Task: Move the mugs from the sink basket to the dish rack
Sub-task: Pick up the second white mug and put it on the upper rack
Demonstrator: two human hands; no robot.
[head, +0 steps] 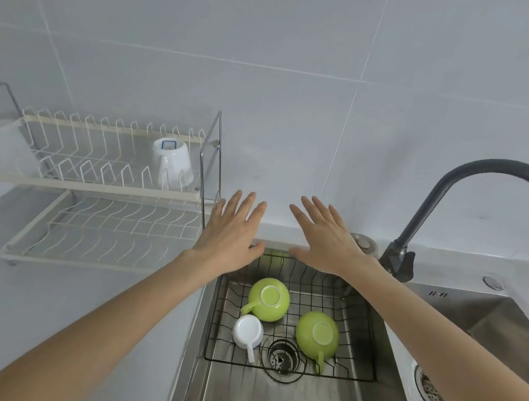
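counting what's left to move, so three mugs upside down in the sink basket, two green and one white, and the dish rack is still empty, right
Not quite: the dish rack is not empty. The head view shows one white mug already upside down on its upper tier. The rest holds: two green mugs and one small white mug sit upside down in the sink basket.

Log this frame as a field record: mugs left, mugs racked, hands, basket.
mugs in sink basket: three, all upside down: green mug at back, green mug at right, small white mug
mugs in dish rack: one white mug, upside down, upper tier
left hand: open, empty, above the basket's far edge
right hand: open, empty, fingers spread
faucet: dark, right of basket
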